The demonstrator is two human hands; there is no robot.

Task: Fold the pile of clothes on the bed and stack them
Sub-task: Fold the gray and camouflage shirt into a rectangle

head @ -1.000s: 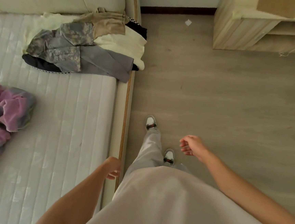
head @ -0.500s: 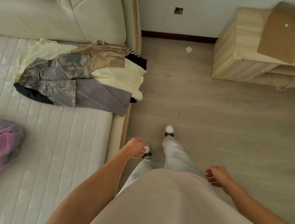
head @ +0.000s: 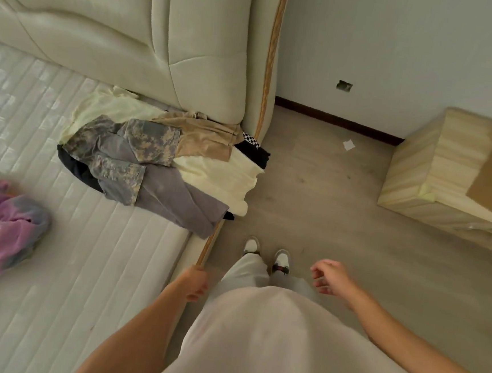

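A loose pile of clothes (head: 157, 160) lies at the bed's head corner: camouflage, grey, cream, tan and black pieces, some hanging over the mattress edge. A separate purple and grey bundle (head: 0, 227) sits at the left of the white mattress (head: 88, 276). My left hand (head: 196, 281) hangs beside the bed's edge, fingers loosely curled, holding nothing. Over the floor at my right side, my right hand (head: 330, 278) is also loosely curled and holds nothing. Both hands are well short of the pile.
A cream padded headboard (head: 133, 36) rises behind the pile. I stand on the grey wood floor (head: 327, 199) beside the bed. A wooden cabinet (head: 436, 173) with a cardboard sheet on it stands at the right by the wall.
I have stepped closer to the head of the bed and the view has tilted up. My arms swung with the walk; both hands still hold nothing.
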